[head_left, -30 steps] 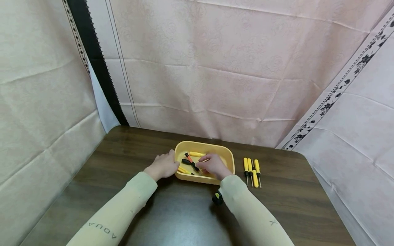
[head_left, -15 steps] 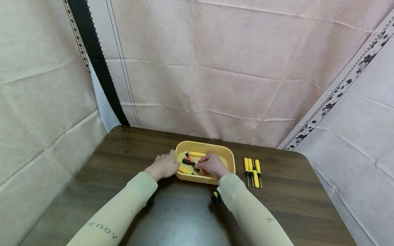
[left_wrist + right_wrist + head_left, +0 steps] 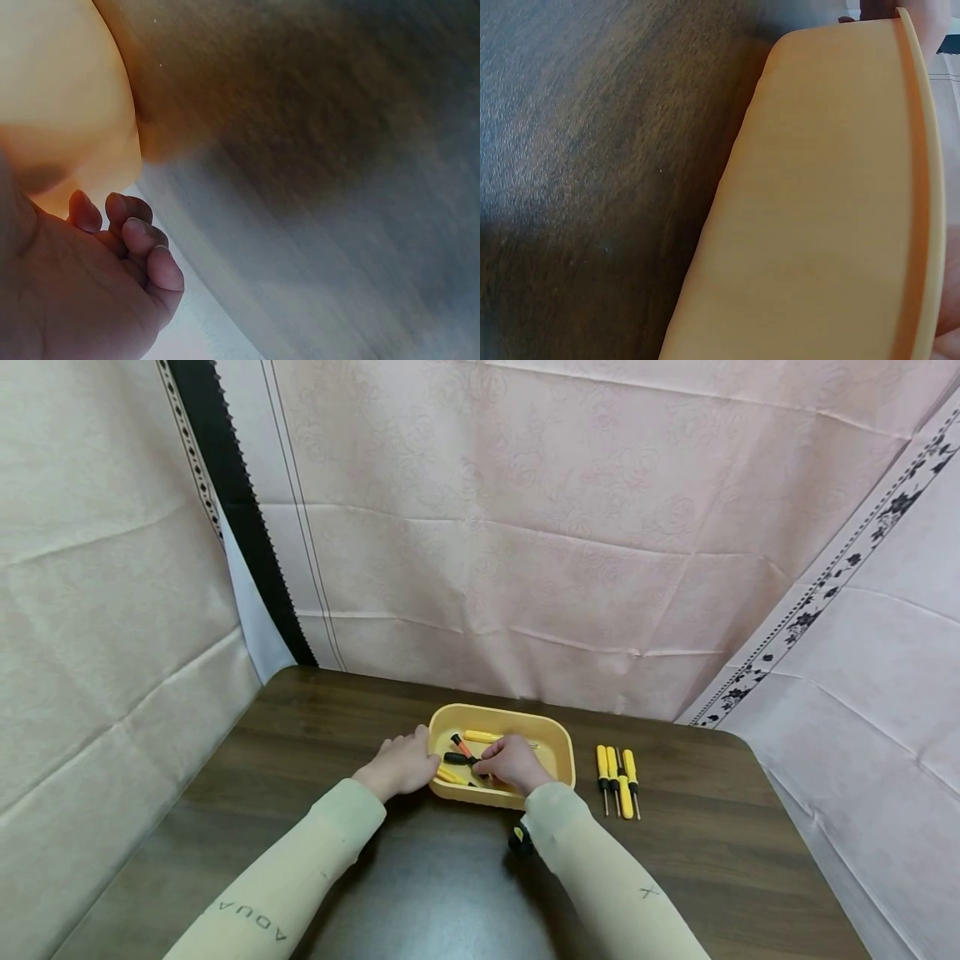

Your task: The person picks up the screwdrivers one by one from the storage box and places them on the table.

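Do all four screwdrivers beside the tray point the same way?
No, three screwdrivers lie with handles away, while the reversed screwdriver lies with its handle near.

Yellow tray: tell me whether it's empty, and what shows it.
Not empty: the head view shows a black handle, an orange handle and two yellow handles inside the yellow tray. The right hand hides part of it.

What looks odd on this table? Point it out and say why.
Among the four screwdrivers right of the tray, the third from the left lies reversed: its handle faces the person, while the other three handles face away.
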`<state>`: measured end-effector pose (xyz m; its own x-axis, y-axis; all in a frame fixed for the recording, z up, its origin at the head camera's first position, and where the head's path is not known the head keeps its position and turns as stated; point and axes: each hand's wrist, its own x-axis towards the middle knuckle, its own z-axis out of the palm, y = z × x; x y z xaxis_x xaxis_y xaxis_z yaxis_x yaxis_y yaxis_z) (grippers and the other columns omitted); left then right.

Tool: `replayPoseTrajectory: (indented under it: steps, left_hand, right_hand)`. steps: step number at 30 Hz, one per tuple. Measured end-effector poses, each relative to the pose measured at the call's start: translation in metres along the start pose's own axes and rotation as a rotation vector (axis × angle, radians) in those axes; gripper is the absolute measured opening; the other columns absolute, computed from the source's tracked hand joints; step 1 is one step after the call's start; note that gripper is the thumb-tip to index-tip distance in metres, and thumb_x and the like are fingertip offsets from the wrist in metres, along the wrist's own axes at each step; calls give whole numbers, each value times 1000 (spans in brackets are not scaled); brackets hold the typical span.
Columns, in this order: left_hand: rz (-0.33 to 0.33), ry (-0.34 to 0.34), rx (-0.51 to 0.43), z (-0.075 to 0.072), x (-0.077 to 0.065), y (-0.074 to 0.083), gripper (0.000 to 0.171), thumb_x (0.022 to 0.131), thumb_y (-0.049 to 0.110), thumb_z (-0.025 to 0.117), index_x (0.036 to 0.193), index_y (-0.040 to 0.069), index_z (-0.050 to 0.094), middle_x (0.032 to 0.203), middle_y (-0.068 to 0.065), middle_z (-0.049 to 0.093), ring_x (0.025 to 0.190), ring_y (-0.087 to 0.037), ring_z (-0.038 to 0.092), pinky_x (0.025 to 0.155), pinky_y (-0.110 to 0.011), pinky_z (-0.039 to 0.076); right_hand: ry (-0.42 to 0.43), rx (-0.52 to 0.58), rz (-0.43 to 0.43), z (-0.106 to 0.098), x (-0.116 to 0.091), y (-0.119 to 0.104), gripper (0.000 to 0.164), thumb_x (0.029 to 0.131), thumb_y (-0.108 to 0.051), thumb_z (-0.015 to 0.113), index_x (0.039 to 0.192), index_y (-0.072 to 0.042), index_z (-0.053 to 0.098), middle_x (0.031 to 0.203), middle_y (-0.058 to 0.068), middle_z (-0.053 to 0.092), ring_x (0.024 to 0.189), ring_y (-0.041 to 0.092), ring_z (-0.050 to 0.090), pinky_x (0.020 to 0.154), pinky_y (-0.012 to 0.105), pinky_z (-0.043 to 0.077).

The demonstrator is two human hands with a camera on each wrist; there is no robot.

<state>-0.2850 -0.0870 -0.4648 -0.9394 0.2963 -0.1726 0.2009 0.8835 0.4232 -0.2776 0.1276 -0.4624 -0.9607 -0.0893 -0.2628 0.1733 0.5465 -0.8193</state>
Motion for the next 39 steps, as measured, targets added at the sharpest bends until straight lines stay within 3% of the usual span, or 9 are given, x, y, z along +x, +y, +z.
replayPoseTrajectory:
  steps: [11, 20, 28, 39]
  left_hand:
    - [-4, 1, -4, 0, -1, 1, 59, 98, 39, 43, 141, -1, 34, 119, -10, 58, 95, -24, 52, 92, -45, 33]
    - [-3, -5, -3, 0, -1, 2, 64, 99, 38, 42, 146, -3, 27, 130, -14, 54, 106, -27, 51, 97, -48, 31]
    - [12, -1, 3, 0, -2, 0, 65, 99, 39, 42, 146, -3, 27, 128, -13, 55, 99, -25, 51, 95, -47, 32]
    - [17, -12, -11, -3, -4, 1, 63, 99, 38, 42, 145, -3, 28, 122, -12, 56, 92, -24, 48, 93, -45, 32]
  right_hand:
    - [3, -22, -13, 1, -2, -2, 17, 79, -11, 79, 91, -3, 69, 82, 6, 67, 69, 23, 64, 58, 30, 51]
    - [15, -37, -30, -2, 1, 1, 12, 85, -12, 74, 95, -6, 71, 86, 5, 67, 73, 20, 63, 62, 31, 50]
    - [11, 85, -22, -9, 4, 6, 13, 88, -11, 71, 98, -4, 70, 90, 8, 67, 72, 20, 63, 62, 31, 52]
    - [25, 151, -44, -31, -5, 9, 20, 92, -11, 66, 108, 0, 70, 100, 12, 68, 88, 28, 67, 72, 35, 55]
